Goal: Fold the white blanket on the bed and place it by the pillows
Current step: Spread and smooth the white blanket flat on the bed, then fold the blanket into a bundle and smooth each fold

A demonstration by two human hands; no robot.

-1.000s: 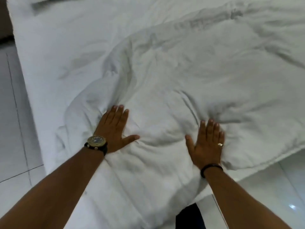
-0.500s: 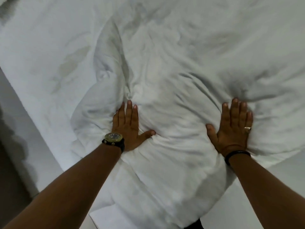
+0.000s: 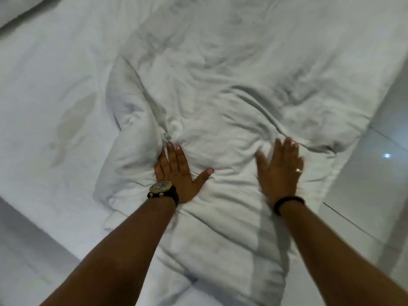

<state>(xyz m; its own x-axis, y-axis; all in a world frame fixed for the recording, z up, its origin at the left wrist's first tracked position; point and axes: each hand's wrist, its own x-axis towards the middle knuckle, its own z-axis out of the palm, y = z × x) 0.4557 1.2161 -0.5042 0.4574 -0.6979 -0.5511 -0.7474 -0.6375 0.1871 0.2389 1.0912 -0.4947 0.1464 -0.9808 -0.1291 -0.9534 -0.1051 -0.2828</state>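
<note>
Blanket: bunched on the bed, judged soft, puffy, light.
Left hand: pressed flat, nothing gripped.
Right hand: spread flat, blurred.
Hold: best taken at edges.

The blanket lies on the bed, toward its right side; left hand and right hand rest side by side on it, floor at right
</note>
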